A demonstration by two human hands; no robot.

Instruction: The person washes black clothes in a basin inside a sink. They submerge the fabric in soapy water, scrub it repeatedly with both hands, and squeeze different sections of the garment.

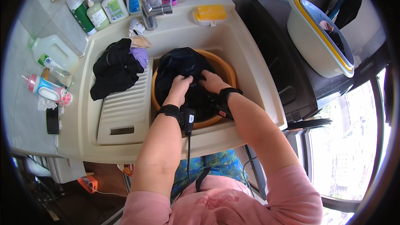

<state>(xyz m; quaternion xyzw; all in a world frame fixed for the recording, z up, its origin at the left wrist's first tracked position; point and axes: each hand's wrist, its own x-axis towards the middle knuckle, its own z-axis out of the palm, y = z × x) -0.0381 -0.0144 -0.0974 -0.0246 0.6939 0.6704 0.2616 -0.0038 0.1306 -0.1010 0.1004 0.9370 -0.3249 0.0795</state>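
An orange plastic basin (229,68) stands in a cream utility sink (259,78). Wet-looking black cloth (181,59) fills much of it and bulges up at the back. My left hand (181,88) grips the cloth near the basin's middle, fingers curled into it. Close on its right, my right hand (213,81) has hold of the same cloth, its fingertips partly sunk in the folds. Black bands with small boxes circle both wrists. Left of the basin lies a ribbed washboard (125,109), with a dark garment (115,68) and a purple cloth (139,57) at its upper end.
A chrome faucet (150,12) rises at the sink's back beside several bottles. Yellow soap bars (211,12) sit in a white dish on the back ledge. A phone (52,120) and a pink-capped bottle (50,90) lie at left. Nested basins (312,43) rest on a black surface at right.
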